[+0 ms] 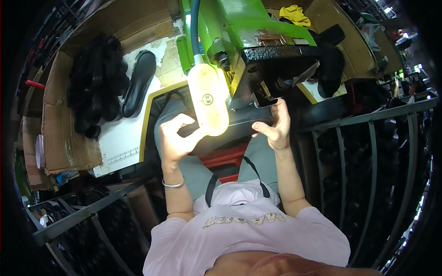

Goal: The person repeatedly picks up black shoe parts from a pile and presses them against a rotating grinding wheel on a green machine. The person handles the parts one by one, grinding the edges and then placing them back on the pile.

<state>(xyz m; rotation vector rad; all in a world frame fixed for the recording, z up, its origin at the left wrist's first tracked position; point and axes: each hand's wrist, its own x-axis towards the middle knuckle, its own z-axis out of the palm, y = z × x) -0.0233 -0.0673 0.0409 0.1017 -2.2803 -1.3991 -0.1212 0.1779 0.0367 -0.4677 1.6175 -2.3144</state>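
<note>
Grips a long, smooth, black shoe-like piece (246, 117) at both ends: pinches one with the bare left hand (178, 138), clasps the other with the bare right hand (277, 131), fingertips close by a curved, dark metal part (264, 100). Holds it just before the near side of a bright-green, heavy metal machine (251, 20), partly behind a glowing, pale-yellow oval lamp (202, 80); contact with the machine impossible to tell. Could twist or slip, judging by so narrow an edge hold; could scrape or nip the right fingertips, given such closeness to the machine; could misplace the piece through the lamp's glare. Left of the machine, a glossy black shoe (139, 83) on a white, yellow-edged board (115, 147) with printed ruler-like marks (124, 155). Shows a small, dark, round emblem (207, 98) on the lamp and, well below the machine, upside-down block lettering (244, 220) across a pale-pink cloth shirt (276, 239); no label visible on the piece.
</note>
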